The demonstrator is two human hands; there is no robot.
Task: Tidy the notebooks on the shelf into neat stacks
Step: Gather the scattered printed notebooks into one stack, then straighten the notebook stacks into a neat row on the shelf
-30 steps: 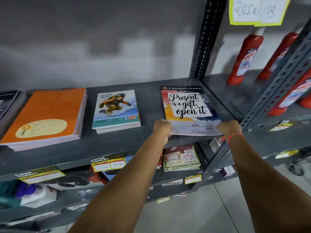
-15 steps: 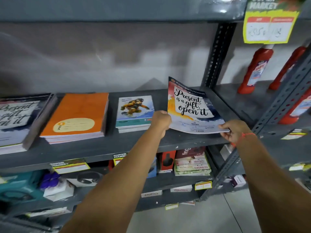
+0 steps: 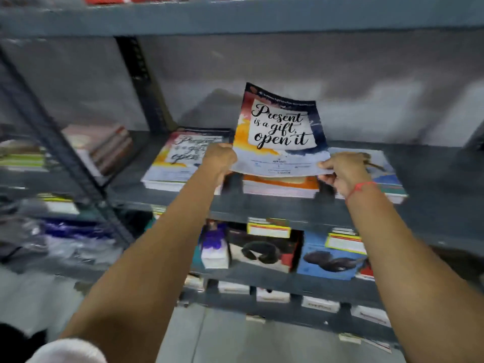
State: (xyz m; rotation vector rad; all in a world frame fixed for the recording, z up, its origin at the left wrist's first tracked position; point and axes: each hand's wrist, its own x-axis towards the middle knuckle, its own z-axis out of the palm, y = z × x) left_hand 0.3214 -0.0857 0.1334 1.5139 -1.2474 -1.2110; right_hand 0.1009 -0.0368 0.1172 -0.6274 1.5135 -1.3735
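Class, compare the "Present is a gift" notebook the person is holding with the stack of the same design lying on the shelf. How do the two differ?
The held notebook is tilted up off the shelf; the matching stack lies flat on it. The held notebook is a single copy gripped at its near edge by the left hand and right hand; the stack is several copies, untouched. The held one hangs above the orange notebook; the stack sits left of it. Both share the same cover.

Dim, even indoor light; heavy motion blur left and at edges, wide-angle bending of the shelf [image 3: 262,205]
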